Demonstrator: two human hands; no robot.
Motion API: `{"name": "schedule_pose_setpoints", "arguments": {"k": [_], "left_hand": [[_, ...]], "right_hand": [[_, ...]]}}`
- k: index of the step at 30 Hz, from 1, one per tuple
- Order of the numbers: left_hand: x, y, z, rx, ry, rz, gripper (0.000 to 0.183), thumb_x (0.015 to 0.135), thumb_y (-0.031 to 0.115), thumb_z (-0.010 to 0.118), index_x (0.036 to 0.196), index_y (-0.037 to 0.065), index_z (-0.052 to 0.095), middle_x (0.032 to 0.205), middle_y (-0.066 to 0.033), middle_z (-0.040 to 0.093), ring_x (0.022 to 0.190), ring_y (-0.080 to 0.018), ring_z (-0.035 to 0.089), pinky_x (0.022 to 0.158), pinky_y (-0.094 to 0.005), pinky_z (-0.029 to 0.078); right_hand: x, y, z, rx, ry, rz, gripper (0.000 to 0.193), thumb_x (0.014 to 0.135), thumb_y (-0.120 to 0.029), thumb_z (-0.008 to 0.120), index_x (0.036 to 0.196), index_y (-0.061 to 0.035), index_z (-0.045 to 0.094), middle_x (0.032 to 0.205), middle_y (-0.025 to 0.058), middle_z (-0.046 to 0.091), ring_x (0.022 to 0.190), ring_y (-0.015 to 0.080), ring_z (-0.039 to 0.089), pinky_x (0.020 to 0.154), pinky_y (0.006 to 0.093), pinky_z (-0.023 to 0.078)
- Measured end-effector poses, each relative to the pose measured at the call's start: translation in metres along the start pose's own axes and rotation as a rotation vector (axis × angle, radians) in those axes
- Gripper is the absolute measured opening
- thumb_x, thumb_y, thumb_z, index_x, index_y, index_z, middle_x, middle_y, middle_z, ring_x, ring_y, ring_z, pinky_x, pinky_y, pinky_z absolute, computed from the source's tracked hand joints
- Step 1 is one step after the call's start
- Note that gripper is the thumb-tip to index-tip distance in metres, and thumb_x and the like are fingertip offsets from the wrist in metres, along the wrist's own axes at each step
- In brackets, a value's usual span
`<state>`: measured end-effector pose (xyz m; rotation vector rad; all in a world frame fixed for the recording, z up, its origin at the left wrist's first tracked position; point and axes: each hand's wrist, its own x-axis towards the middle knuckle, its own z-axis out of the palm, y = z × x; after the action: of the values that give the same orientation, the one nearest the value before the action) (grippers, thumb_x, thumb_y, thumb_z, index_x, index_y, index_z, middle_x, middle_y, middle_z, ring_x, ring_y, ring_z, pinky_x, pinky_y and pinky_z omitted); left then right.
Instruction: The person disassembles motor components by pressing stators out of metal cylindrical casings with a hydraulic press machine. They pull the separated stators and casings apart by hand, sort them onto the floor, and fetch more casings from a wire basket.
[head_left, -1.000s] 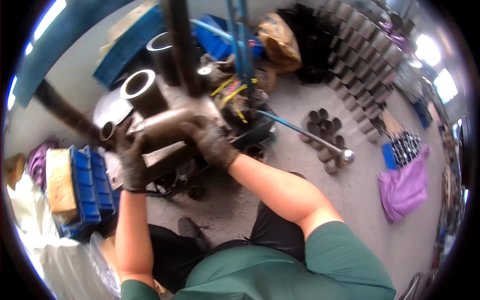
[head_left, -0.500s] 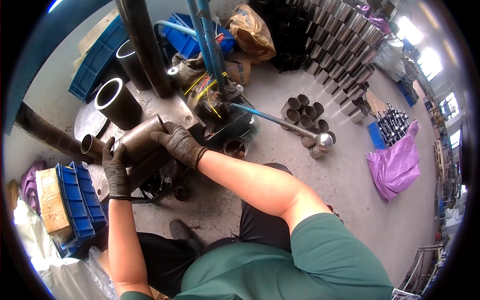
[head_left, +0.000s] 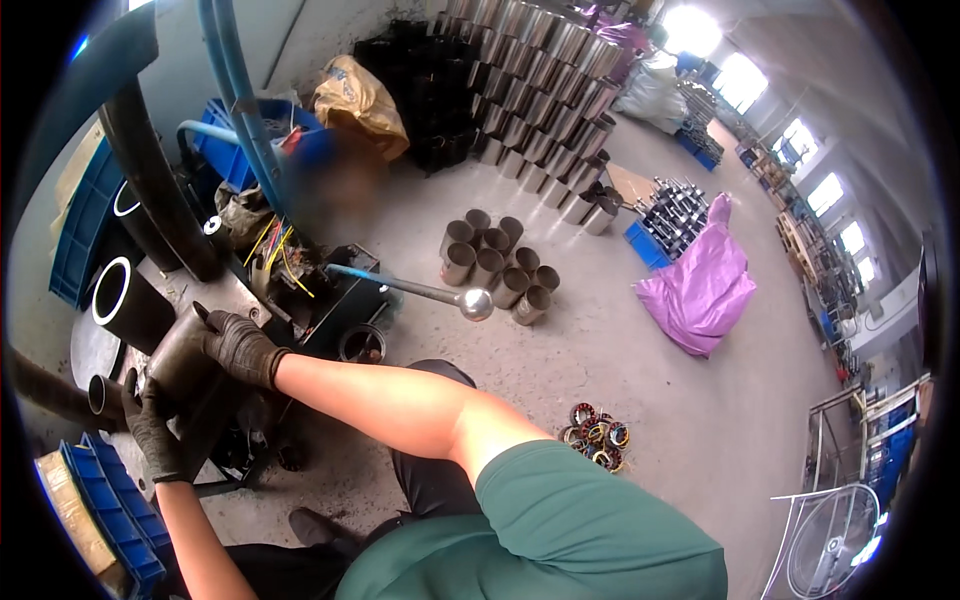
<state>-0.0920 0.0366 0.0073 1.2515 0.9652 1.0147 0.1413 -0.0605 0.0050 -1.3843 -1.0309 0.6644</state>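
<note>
A grey-brown metal tube (head_left: 178, 360) lies tilted over the machine's table, between my two gloved hands. My left hand (head_left: 153, 437) is wrapped about its near lower end. At its far upper end my right hand (head_left: 245, 348) grips it from the right side. Just beyond stands a dark thick-walled cylinder (head_left: 137, 312) with a bright rim. Left of the held tube, a smaller open tube (head_left: 104, 398) sits close to my left fingers. The palm sides of both hands are hidden.
A lever with a shiny ball end (head_left: 475, 304) juts out over the floor. Behind it several open metal tubes (head_left: 488, 264) stand grouped, with stacked tubes (head_left: 545, 80) at the back. A purple sack (head_left: 703, 290), wired rings (head_left: 597, 436) and blue crates (head_left: 112, 510) are around.
The view has swung right, so the bench and hands sit farther left in it. Both hands still hold the tube, which appears steeper in the picture. The wired rings and a fan have come into sight.
</note>
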Motion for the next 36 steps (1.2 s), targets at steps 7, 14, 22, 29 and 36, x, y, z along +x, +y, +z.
{"name": "schedule_pose_setpoints", "arguments": {"k": [7, 14, 22, 29, 36], "left_hand": [[0.000, 0.002, -0.035, 0.034, 0.165, 0.164, 0.044, 0.106, 0.029, 0.066, 0.141, 0.003, 0.062, 0.119, -0.0073, 0.067, 0.092, -0.0118, 0.065, 0.071, -0.0247, 0.054], [-0.056, 0.039, -0.031, -0.306, 0.207, 0.034, 0.039, 0.104, 0.041, 0.058, 0.129, 0.015, 0.072, 0.109, -0.0063, 0.072, 0.093, -0.0179, 0.071, 0.076, -0.0330, 0.060], [-0.087, 0.090, 0.012, -0.551, 0.036, -0.031, 0.060, 0.093, 0.047, 0.063, 0.133, 0.002, 0.057, 0.105, -0.0198, 0.072, 0.090, -0.0301, 0.075, 0.081, -0.0422, 0.065], [-0.099, 0.083, 0.003, -0.313, -0.100, 0.290, 0.063, 0.099, 0.045, 0.059, 0.142, -0.002, 0.057, 0.105, -0.0100, 0.068, 0.094, -0.0173, 0.067, 0.085, -0.0309, 0.056], [-0.120, 0.089, 0.013, -0.069, -0.285, 0.440, 0.061, 0.102, 0.044, 0.057, 0.140, -0.004, 0.060, 0.090, -0.0048, 0.067, 0.081, -0.0117, 0.062, 0.076, -0.0255, 0.049]], "right_hand": [[0.018, 0.039, 0.019, -0.133, -0.045, -0.177, 0.026, 0.095, -0.021, 0.063, 0.106, 0.0010, 0.071, 0.093, 0.0156, 0.074, 0.087, 0.0266, 0.068, 0.081, 0.0419, 0.055], [0.007, 0.039, 0.012, -0.349, 0.318, -0.609, 0.040, 0.103, -0.014, 0.055, 0.139, 0.0009, 0.058, 0.102, 0.0141, 0.072, 0.092, 0.0297, 0.068, 0.084, 0.0424, 0.056], [0.005, -0.061, -0.020, -0.681, 0.075, -0.904, 0.041, 0.082, -0.011, 0.079, 0.122, -0.0068, 0.072, 0.127, 0.0140, 0.072, 0.105, 0.0396, 0.067, 0.095, 0.0494, 0.053], [-0.041, -0.072, -0.015, -0.286, -0.060, -0.500, 0.023, 0.098, -0.010, 0.073, 0.119, -0.0043, 0.067, 0.113, 0.0118, 0.070, 0.101, 0.0252, 0.072, 0.087, 0.0364, 0.059], [-0.076, -0.075, -0.014, 0.847, -0.778, 0.950, 0.068, 0.096, -0.074, 0.058, 0.110, -0.0084, 0.067, 0.088, 0.0037, 0.065, 0.067, 0.0157, 0.057, 0.056, 0.0256, 0.041]]}}
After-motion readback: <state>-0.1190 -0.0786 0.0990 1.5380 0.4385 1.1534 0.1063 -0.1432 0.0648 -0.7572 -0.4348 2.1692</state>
